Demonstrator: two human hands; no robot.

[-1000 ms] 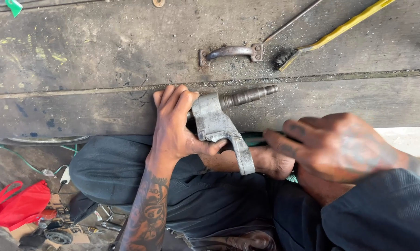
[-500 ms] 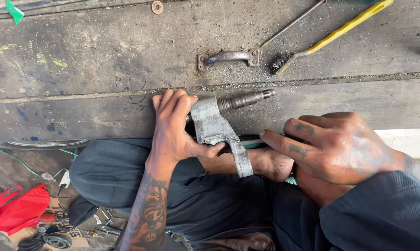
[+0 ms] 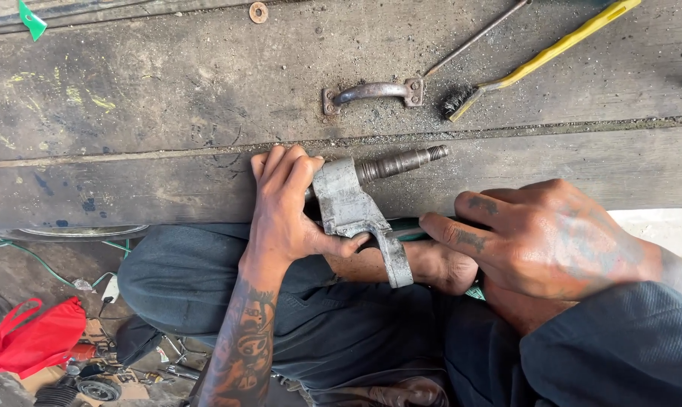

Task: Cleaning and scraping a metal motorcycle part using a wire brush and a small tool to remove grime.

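Grey cast-metal bracket with a threaded steel shaft (image 3: 356,200), propped on the edge of the worn, soot-dark wooden workbench (image 3: 167,98), shaft tip pointing right along the plank, lower arm hanging down over the lap. Left hand (image 3: 284,207) clamped round the bracket's left side, fingers wrapped over the top, thumb pressed under the casting. Right hand (image 3: 544,241) just right of the bracket's lower arm, index finger stretched along a green-handled tool (image 3: 409,226), remaining fingers curled; whether closed tight on that handle, cannot tell, since most of the tool is hidden beneath the palm. A further bare forearm or wrist (image 3: 431,264) lying directly behind the bracket's lower arm, touching it. Likely troubles from here: bracket resting only on the plank edge, so a hard push from the right could roll it off toward the dark trousers (image 3: 205,286) below; tool tip, if slipping off the metal, could jab the left thumb or that forearm, both very near the working point; threads on the shaft exposed and liable to be scraped against the wood. Well above the bracket, a rusty metal drawer handle (image 3: 371,92), a thin steel rod (image 3: 476,38), a yellow-handled wire brush (image 3: 537,56) and a small washer (image 3: 259,12), all apart from the hands. Far below-left of the bracket, a red cloth bag (image 3: 32,339) on the littered ground.
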